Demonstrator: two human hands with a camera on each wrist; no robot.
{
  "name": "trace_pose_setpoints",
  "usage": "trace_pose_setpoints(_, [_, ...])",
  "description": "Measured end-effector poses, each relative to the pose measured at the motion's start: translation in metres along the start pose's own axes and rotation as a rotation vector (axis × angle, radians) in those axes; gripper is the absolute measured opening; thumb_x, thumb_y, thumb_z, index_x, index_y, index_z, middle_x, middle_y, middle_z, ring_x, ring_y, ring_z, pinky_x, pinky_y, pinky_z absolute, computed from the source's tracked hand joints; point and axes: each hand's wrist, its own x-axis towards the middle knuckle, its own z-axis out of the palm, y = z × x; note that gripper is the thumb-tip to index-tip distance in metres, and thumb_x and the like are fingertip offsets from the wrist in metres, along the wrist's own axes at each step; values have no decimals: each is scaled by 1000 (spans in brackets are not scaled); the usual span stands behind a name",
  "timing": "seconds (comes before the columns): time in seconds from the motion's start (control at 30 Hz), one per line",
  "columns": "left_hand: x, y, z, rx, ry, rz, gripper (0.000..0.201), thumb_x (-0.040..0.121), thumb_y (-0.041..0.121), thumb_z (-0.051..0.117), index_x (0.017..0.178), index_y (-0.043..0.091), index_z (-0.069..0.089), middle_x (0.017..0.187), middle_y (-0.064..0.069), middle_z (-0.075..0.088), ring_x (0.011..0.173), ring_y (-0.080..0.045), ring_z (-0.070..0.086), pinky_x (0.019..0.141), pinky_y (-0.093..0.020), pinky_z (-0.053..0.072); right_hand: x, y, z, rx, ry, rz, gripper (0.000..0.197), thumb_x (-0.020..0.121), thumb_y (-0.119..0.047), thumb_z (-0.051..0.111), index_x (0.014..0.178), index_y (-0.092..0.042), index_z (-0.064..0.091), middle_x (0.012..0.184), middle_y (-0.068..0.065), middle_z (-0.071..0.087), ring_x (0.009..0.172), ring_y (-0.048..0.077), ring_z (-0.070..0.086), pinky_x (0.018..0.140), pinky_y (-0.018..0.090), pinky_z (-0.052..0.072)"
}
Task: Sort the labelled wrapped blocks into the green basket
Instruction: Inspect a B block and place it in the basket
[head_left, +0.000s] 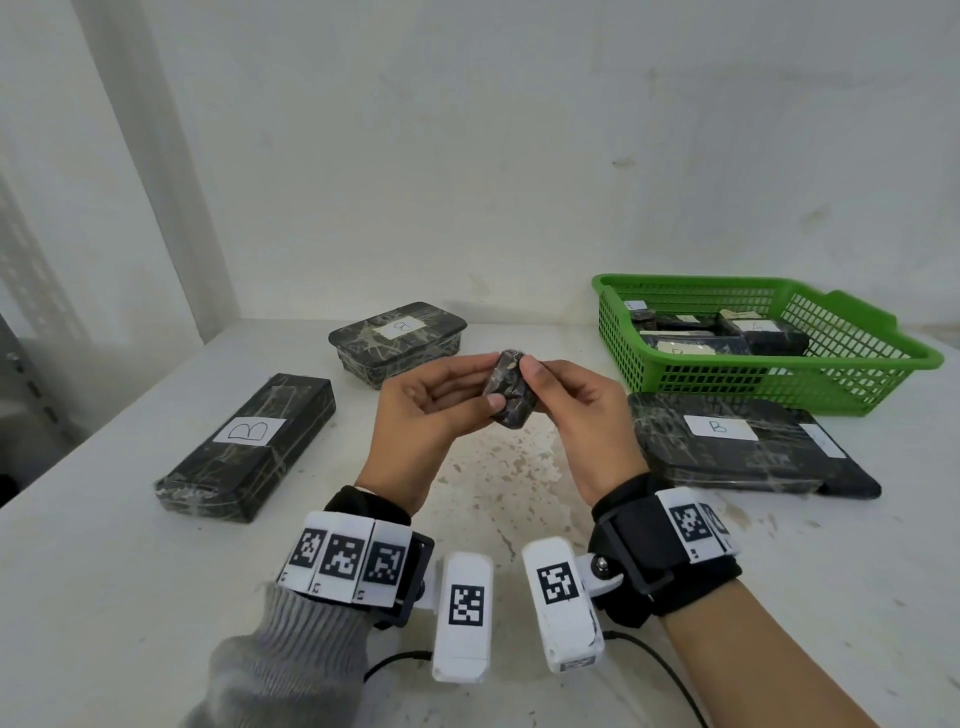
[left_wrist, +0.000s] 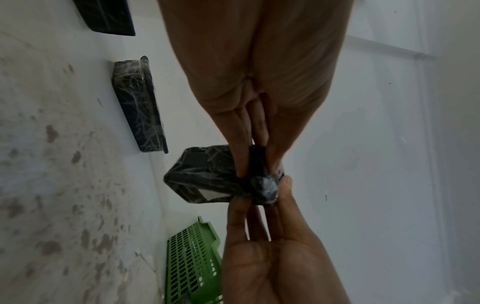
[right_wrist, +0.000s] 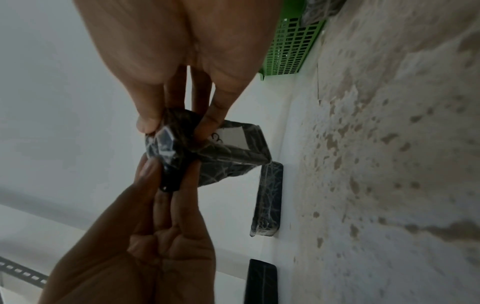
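Small dark block wrapped in crinkled clear film (head_left: 511, 389) held in the air between both hands, above the stained white table (head_left: 498, 467). Left hand (head_left: 431, 410) pinching its near-left side, thumb on the front face, fingers behind. Right hand (head_left: 576, 410) pinching its upper right edge, thumb on top. No label visible on it. Green plastic mesh basket (head_left: 883, 379) beyond and to the right of the right hand, several wrapped blocks inside. Flat wrapped block marked B (head_left: 727, 441) just right of the right hand. Long wrapped block marked B (head_left: 249, 447) left of the left hand. Boxy wrapped block with a white label (head_left: 397, 338) beyond the hands.
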Motion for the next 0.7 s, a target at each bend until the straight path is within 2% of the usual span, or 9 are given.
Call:
trace_pose_setpoints(0.1, [-1,0,2,-23,-5,-11,30,79,-7,68,106,7,71,95,-6,77,89,-17,74,72,-26,59,2,2,-2,-30,28,-24,13,89,-12,67,91,-1,74,92,20,72,81,17,68,84,32,56])
trace_pose_setpoints(0.23, [1,-3,-1,0,36,9,26,81,-13,66,99,5,71,86,-4,77,80,-15,73,69,-27,59,-1,0,2,-45,10,-14,18,85,-19,71,85,-2,73,90,20,72,85,23,66,89,39,53])
trace_pose_setpoints(0.33, [0,-3,0,15,17,21,26,79,-16,66,95,4,71,82,-2,77,77,-12,73,66,-23,57,-4,-5,4,15,-17,-8,30,75,-33,74,75,-4,68,77,12,68,77,20,61,79,28,52])
trace_pose_setpoints(0.37, [-1,-3,0,14,4,18,26,79,-16,67,95,4,71,83,-3,77,78,-13,73,66,-23,57,-4,-5,4,13,-11,-31,33,75,-31,74,72,0,65,71,9,65,72,18,58,73,24,51])
trace_pose_setpoints(0.43, [-2,-2,1,12,-29,0,27,78,-14,68,100,2,71,89,-6,77,84,-15,73,68,-24,57,-3,-3,3,-15,32,-83,37,80,-21,75,68,9,57,65,12,55,65,19,49,64,22,45])
trace_pose_setpoints(0.5, [-2,-4,2,8,-49,-21,31,76,-13,69,104,0,70,96,-11,76,90,-19,73,73,-27,58,-1,1,2,-35,69,-101,38,83,-15,74,63,10,52,60,10,48,61,18,42,60,21,41])
trace_pose_setpoints(0.6, [-1,-6,2,32,-32,-25,30,77,-15,69,100,5,71,94,-9,76,91,-20,73,76,-30,60,0,3,1,-60,65,-87,39,84,-15,75,64,11,53,58,7,46,59,14,41,59,20,39])
trace_pose_setpoints(0.7, [-1,-7,0,30,-9,-20,31,79,-15,67,102,5,71,93,-7,77,89,-17,73,74,-27,59,-1,3,1,-36,-3,-40,31,83,-19,74,74,8,61,71,15,58,69,18,53,70,26,46])
